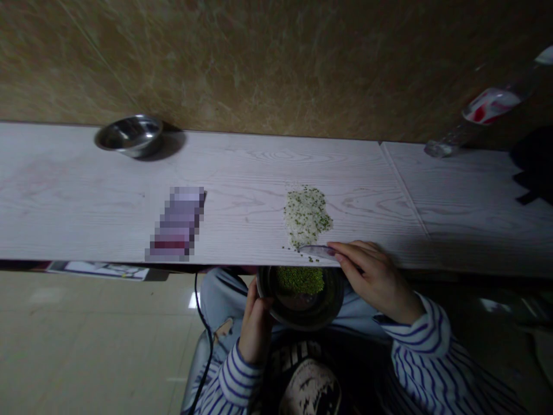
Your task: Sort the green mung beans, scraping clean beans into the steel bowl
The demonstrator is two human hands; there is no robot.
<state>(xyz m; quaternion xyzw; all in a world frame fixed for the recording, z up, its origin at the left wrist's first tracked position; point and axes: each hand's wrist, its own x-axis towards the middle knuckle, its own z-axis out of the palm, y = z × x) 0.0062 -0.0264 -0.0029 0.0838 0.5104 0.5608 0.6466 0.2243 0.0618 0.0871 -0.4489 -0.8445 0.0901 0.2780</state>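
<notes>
Dim light, soft shadows, glare on floor, pixelated patch at left

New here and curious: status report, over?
Left hand grips metal bowl of mung beans. Right hand holds flat blade beside rice-and-bean pile. Stray beans near table edge.

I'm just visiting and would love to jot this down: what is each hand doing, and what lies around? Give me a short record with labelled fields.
Left hand: grips the rim of a dark bowl
Dark bowl: holds green grains, just below the table edge
Right hand: holds a flat, thin tool beside the mixed pile
Mixed pile: white and green grains, on the table
Far left: metal bowl, tilted
Far right: clear bottle
Unclear: pixelated rectangular item
</notes>
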